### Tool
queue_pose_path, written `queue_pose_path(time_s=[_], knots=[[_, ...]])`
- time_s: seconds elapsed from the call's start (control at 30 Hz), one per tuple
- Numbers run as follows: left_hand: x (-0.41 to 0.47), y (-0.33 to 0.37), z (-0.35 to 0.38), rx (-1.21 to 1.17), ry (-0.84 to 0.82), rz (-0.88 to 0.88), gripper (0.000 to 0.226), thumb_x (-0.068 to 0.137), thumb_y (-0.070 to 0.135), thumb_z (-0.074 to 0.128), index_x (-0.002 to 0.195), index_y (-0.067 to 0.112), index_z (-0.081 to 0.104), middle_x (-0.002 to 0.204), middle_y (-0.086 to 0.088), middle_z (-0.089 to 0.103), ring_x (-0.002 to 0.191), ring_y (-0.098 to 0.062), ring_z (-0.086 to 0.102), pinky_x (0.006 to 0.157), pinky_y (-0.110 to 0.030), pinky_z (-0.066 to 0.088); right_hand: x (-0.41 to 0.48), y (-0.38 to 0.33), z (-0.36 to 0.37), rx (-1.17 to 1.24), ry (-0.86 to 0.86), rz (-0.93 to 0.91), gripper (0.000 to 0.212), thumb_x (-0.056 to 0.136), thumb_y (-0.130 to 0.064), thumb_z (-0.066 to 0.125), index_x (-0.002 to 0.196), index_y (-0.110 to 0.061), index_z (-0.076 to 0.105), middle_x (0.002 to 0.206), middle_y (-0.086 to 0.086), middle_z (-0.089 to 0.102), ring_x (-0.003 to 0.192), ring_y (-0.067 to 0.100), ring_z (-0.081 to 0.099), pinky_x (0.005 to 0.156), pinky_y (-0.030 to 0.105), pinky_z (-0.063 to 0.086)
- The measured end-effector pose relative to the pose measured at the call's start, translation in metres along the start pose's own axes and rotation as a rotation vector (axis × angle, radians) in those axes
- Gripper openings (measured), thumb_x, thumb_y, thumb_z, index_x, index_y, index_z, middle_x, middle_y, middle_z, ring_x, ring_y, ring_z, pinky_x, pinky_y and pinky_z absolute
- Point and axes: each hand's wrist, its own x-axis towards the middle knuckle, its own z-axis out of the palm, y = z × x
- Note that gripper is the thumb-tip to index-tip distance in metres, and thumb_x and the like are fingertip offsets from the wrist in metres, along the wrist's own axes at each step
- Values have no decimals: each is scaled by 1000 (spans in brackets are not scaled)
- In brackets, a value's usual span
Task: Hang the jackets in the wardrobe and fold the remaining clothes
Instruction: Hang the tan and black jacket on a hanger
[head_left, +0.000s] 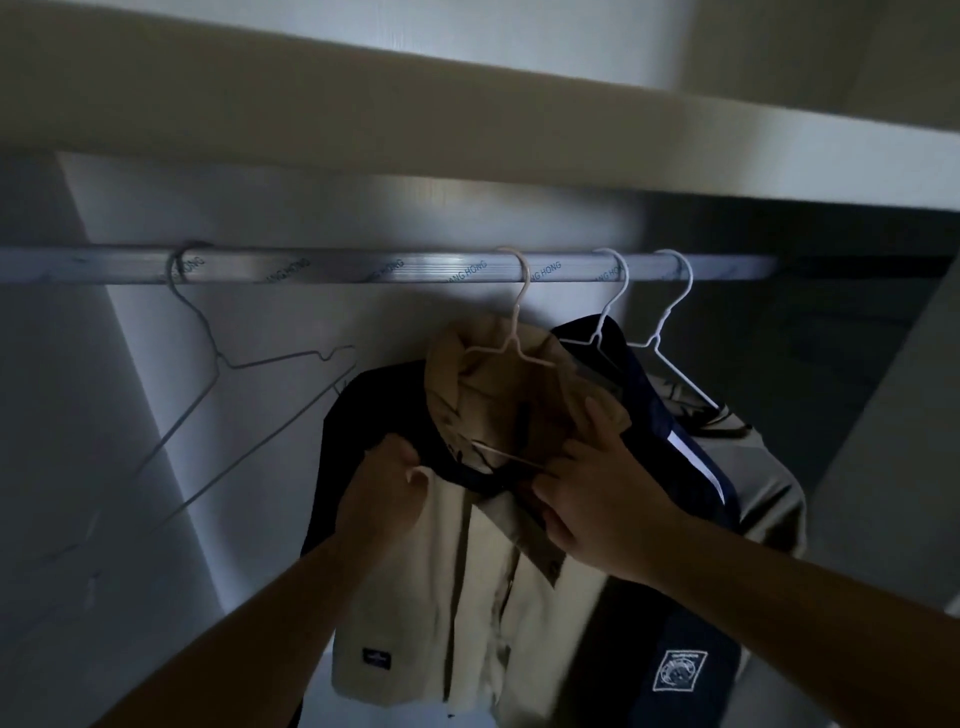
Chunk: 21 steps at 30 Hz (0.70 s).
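Observation:
A beige and navy jacket (483, 587) hangs on a pale wire hanger (519, 322) hooked over the metal wardrobe rod (332, 266). My left hand (384, 488) pinches the jacket's left front edge just below the collar. My right hand (602, 488) grips the right side of the collar, thumb up on the beige hood. To the right, a navy jacket (680, 670) with a white badge hangs on a white hanger (613, 306). Behind it a grey garment (763, 483) hangs on another white hanger (675, 312).
An empty grey wire hanger (208, 353) hangs tilted at the rod's left end, with another bare wire hanger below it. A shelf board (363, 109) runs above the rod. The wardrobe's side panel (893, 431) stands at the right.

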Motion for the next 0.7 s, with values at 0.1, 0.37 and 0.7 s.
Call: queue_pose_path(time_s=[0.1, 0.37, 0.7], knots=[[-15, -4, 31, -19, -146, -33, 17, 93, 19, 57, 108, 12, 61, 106, -3, 64, 101, -19, 61, 84, -27, 46, 1, -2, 6, 50, 38, -7, 21, 86, -35, 49, 89, -22, 66, 80, -1, 68, 94, 24, 59, 112, 63, 8], [-10, 28, 69, -259, -236, -180, 26, 97, 31, 52, 110, 13, 66, 105, -4, 69, 97, -20, 64, 73, -18, 41, -11, 7, 25, 226, 243, 5, 18, 85, -32, 46, 79, -26, 62, 72, -11, 62, 85, 10, 59, 114, 59, 16], [-12, 32, 75, -377, -186, -272, 23, 97, 15, 49, 111, 3, 64, 111, -19, 64, 103, -32, 61, 81, -25, 43, -39, 11, 42, 548, 615, 112, 31, 80, -14, 50, 109, -17, 60, 127, 0, 54, 117, 13, 50, 103, 40, 42]])
